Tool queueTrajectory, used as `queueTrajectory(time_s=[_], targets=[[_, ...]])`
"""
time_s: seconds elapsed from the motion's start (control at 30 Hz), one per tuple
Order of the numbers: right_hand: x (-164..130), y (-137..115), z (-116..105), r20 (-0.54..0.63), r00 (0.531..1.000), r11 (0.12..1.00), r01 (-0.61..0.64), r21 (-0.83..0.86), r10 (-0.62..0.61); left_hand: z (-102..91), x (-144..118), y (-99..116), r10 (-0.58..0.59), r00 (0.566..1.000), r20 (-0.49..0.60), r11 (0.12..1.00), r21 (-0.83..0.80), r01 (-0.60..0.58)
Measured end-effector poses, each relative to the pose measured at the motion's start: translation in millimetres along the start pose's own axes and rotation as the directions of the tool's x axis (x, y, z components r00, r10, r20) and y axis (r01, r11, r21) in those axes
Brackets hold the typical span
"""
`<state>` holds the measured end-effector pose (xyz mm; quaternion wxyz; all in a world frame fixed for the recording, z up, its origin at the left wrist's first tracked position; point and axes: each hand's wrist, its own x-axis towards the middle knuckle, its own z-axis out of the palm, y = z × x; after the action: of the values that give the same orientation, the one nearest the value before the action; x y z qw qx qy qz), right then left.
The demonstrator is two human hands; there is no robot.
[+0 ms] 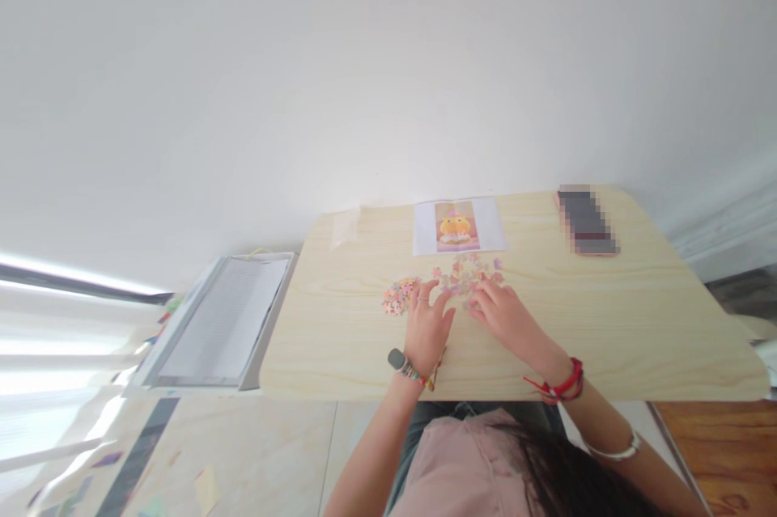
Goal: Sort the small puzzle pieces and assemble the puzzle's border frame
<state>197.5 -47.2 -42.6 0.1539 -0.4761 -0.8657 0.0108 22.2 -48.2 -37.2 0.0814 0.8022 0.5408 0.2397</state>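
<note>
Small jigsaw puzzle pieces lie on the wooden table in two groups. A dense pile of puzzle pieces [398, 298] sits at the left, and looser spread-out puzzle pieces [464, 269] lie to its right. My left hand [427, 323] rests beside the pile with its fingers apart, fingertips between the two groups. My right hand [501, 312] reaches into the spread pieces from the right, its fingers bent together at the tips; whether a piece is between them is too small to make out. Behind the pieces lies a printed picture sheet [457, 227] with a yellow figure.
A phone [586, 222] lies at the table's back right. A clear plastic bag [346, 227] lies at the back left. Left of the table [637, 323] stands a grey tray [288, 278] holding papers [222, 319]. A white wall [388, 80] rises behind the table.
</note>
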Motion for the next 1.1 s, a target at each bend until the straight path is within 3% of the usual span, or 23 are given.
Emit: queueTrajectory(time_s=[0.13,0.33,0.6,0.9,1.1], targets=[[4.8,-25.5,24.4,0.027,1.000,1.000,0.001,0.018,-0.002,0.0,-18.3,-8.6,-0.033,0.999,0.023,0.999,-0.012,0.033],[6.9,-30.7,34.7,0.038,0.998,0.993,-0.055,0.105,0.051,5.0,-22.3,-11.4,0.003,0.997,0.079,1.000,-0.003,-0.002],[-12.0,-19.1,33.9,-0.039,0.981,0.947,-0.170,0.272,0.188,10.1,-15.7,-13.4,0.073,0.991,0.112,0.997,-0.028,-0.070],[-12.9,-19.5,29.9,-0.027,0.979,0.926,-0.183,0.331,0.203,15.1,-12.0,-10.5,0.080,0.991,0.110,0.996,-0.040,-0.076],[-21.7,16.9,15.4,-0.119,0.949,0.906,-0.235,0.351,0.292,15.4,-13.7,-8.3,0.045,0.997,0.066,0.999,-0.025,-0.043]])
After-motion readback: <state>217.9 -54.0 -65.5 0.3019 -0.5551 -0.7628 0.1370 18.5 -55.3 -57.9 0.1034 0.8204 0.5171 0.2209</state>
